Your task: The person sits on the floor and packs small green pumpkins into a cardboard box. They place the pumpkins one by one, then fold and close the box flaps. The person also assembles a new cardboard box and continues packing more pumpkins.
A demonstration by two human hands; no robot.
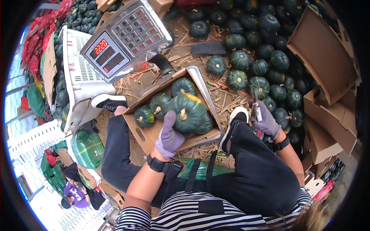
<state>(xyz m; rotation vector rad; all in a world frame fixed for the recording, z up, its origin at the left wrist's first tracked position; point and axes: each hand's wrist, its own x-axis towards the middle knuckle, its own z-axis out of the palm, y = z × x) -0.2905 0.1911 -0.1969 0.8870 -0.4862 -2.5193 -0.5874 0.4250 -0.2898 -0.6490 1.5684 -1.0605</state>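
Note:
My left hand (170, 134), in a pale purple glove, grips a large dark green pumpkin (187, 112) with a yellow-orange patch and a cut stem. It is held over an open cardboard box (143, 135) between my legs. Inside the box are several more green pumpkins (183, 87), one partly hidden under the held one. My right hand (266, 121), gloved alike, is beside my right knee. Its fingers are closed around metal pruning shears (256, 109), whose blades point away from me and look blurred.
The box stands on a metal weighing platform (204, 79); its keypad display (127, 36) is at upper left beside a white plastic crate (79, 69). Piled pumpkins (259, 87) cover the far right. Empty cartons (327, 54) lean at right. Another person (77, 194) sits at lower left.

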